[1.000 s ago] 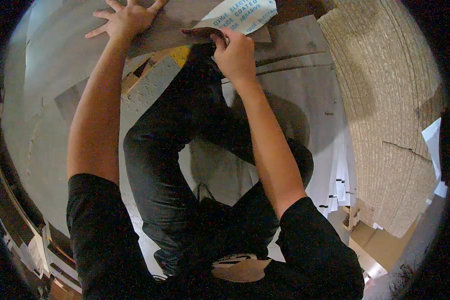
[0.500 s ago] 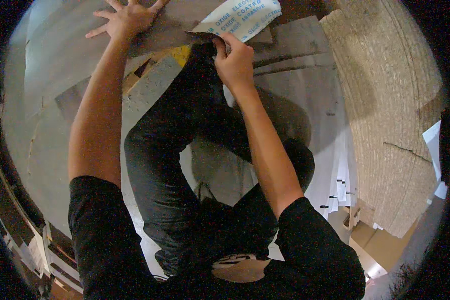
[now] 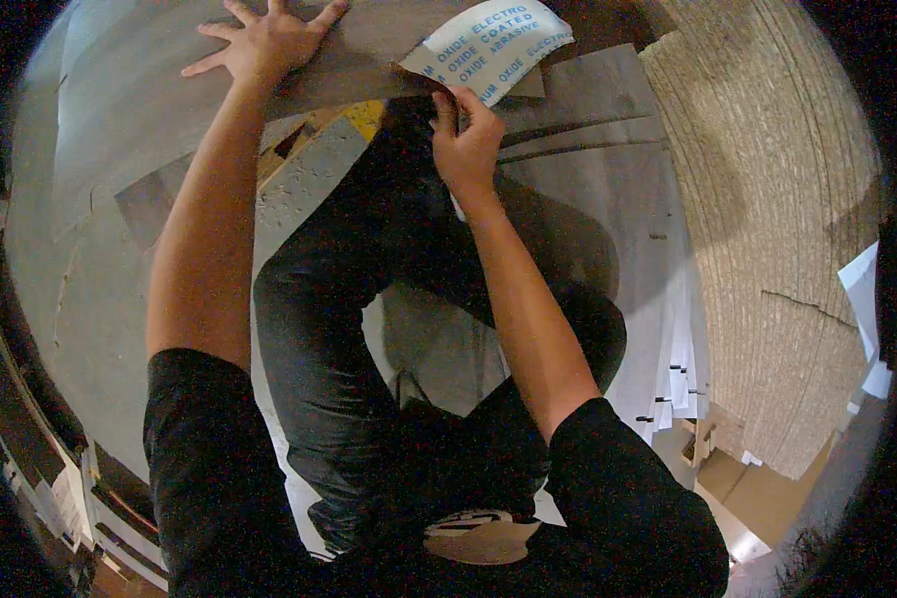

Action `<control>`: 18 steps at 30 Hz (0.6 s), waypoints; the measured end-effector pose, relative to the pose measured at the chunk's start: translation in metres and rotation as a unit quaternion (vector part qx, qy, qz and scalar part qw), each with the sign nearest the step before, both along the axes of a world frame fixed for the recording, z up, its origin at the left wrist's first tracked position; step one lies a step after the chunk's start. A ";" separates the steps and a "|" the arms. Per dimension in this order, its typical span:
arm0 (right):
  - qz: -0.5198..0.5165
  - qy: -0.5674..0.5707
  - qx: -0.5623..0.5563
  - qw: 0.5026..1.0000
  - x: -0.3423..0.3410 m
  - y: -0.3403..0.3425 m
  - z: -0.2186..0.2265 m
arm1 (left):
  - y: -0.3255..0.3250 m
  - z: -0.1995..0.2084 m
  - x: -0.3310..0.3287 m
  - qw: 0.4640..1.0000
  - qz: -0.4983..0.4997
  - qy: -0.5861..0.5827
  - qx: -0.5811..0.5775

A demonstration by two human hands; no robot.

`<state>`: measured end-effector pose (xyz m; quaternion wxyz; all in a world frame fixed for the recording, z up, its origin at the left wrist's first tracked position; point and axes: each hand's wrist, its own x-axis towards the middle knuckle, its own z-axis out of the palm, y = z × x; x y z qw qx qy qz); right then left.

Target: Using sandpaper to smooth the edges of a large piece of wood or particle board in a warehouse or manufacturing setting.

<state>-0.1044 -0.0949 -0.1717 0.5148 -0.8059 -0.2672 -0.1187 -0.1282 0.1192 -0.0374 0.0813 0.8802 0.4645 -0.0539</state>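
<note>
With fingers spread, my left hand (image 3: 272, 42) rests flat on a grey-brown board (image 3: 369, 45) at the top of the view. My right hand (image 3: 468, 140) pinches the near edge of a sheet of sandpaper (image 3: 493, 45) between thumb and fingers. The sheet's pale back with blue print faces up, and it curves over the board's near right part. A little of its dark grit side shows at the left corner. Whether the whole sheet touches the board I cannot tell.
Stacked brown fibrous boards (image 3: 767, 199) rise along the right. Grey sheets (image 3: 598, 110) lie beside my bent legs. A grey block with a yellow end (image 3: 329, 149) sits under the board's near edge. White papers (image 3: 860, 294) stick out at the far right.
The sandpaper and my right hand have shifted slightly, the sheet a little right and more flattened into view. My left hand sits slightly further right in the picture, still spread.
</note>
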 end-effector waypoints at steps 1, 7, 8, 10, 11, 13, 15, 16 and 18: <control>-0.001 0.031 -0.006 1.000 -0.001 0.001 0.000 | 0.000 0.000 -0.001 1.000 0.000 -0.005 -0.002; -0.013 0.013 0.025 1.000 -0.004 0.005 -0.002 | 0.000 -0.001 -0.003 1.000 0.001 -0.003 0.005; -0.013 0.012 0.024 1.000 -0.004 0.004 -0.002 | -0.001 0.000 -0.003 1.000 0.001 -0.003 0.004; -0.012 -0.011 0.010 1.000 -0.005 0.001 -0.002 | -0.002 0.000 -0.002 1.000 -0.004 0.002 0.001; -0.012 -0.011 0.010 1.000 -0.006 0.001 -0.003 | -0.002 0.000 -0.002 1.000 -0.004 0.002 0.001; 0.005 0.002 0.034 0.999 -0.009 0.000 -0.004 | -0.002 0.000 -0.002 1.000 -0.009 0.004 0.001; -0.002 -0.018 0.025 1.000 -0.008 -0.001 -0.003 | -0.005 -0.001 -0.005 1.000 -0.014 -0.008 0.006; -0.010 -0.037 0.017 0.999 -0.009 -0.002 -0.003 | -0.006 -0.001 -0.006 1.000 -0.019 -0.019 0.011; -0.007 -0.014 0.002 1.000 -0.010 -0.004 -0.001 | -0.006 -0.002 -0.007 1.000 -0.018 -0.018 0.011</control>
